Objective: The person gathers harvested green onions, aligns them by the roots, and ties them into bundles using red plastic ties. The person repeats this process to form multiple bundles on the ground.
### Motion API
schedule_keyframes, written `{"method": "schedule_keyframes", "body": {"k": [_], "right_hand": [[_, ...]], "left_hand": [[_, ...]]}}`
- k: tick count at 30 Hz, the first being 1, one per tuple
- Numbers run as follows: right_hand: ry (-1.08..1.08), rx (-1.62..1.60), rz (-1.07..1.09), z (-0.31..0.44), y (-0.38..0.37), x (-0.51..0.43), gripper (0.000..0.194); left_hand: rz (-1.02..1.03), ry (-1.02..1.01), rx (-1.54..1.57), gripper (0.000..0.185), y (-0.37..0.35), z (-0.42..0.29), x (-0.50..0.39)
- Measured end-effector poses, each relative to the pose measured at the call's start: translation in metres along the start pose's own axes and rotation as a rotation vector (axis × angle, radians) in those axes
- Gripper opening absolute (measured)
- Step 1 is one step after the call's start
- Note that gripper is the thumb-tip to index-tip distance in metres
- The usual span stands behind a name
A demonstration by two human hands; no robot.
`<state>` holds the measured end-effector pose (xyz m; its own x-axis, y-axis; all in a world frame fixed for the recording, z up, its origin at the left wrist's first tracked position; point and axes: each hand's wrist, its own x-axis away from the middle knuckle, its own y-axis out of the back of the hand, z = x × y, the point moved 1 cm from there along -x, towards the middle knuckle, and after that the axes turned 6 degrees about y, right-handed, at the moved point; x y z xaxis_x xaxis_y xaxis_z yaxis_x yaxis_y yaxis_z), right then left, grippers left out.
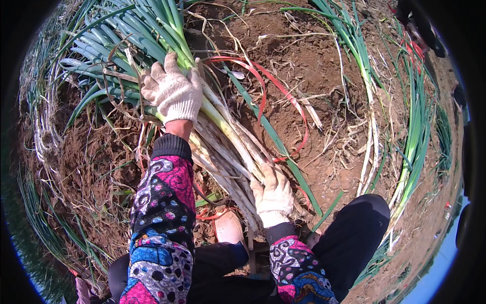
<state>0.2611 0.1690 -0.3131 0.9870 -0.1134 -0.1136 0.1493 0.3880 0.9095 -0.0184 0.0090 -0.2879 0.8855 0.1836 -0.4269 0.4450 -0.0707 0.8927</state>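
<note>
A bunch of long green onions point(231, 140) lies slantwise on the soil, its green leaves at the upper left and its white stalks towards my feet. My left hand point(172, 89), in a cream knitted glove, rests palm down where leaves meet stalks, its fingers spread over them. Lower right, my right hand point(273, 190), gloved alike, is curled on the white stalks near their lower ends. Its fingertips are partly hidden among the stalks. A red plastic strap point(290, 99) loops over the ground right of the bunch, and another part shows beneath the stalks.
More green onions lie in piles at the left point(45, 110) and in rows at the right point(414, 125). Dry leaves litter the brown soil point(273, 49). My shoe point(229, 228) is below the bunch, and my bent knee point(364, 216) is right of my right hand.
</note>
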Motion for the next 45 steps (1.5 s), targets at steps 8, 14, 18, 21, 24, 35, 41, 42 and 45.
{"method": "schedule_keyframes", "body": {"k": [8,14,18,21,24,35,41,42,45], "right_hand": [[0.010,0.052,0.081,-0.009,-0.010,0.003,0.057],[0.005,0.029,0.017,-0.010,-0.014,0.004,0.060],[-0.012,0.025,0.006,-0.014,-0.020,0.006,0.061],[-0.113,-0.084,0.089,-0.018,-0.024,0.008,0.061],[-0.033,-0.037,0.034,-0.015,-0.021,0.011,0.050],[-0.080,-0.121,-0.013,-0.015,-0.017,0.004,0.050],[0.006,-0.081,-0.023,-0.017,-0.022,0.012,0.055],[0.010,0.043,0.021,-0.017,-0.022,0.013,0.058],[0.016,0.030,0.024,-0.017,-0.022,0.013,0.058]], "left_hand": [[0.056,0.083,0.304,0.032,-0.042,0.009,0.004],[-0.045,0.030,0.112,0.063,-0.010,0.001,0.000],[0.091,0.327,0.375,0.084,0.032,-0.002,0.037],[0.371,0.692,0.543,0.084,0.044,-0.012,0.057],[0.398,0.708,0.522,0.068,0.041,-0.028,0.053],[0.128,0.530,0.198,0.083,-0.004,-0.022,0.011],[0.048,-0.047,0.181,0.072,-0.018,0.025,-0.122],[0.034,-0.213,0.020,0.066,-0.015,0.025,-0.131],[-0.054,-0.245,-0.183,0.057,-0.001,0.010,-0.115]]}}
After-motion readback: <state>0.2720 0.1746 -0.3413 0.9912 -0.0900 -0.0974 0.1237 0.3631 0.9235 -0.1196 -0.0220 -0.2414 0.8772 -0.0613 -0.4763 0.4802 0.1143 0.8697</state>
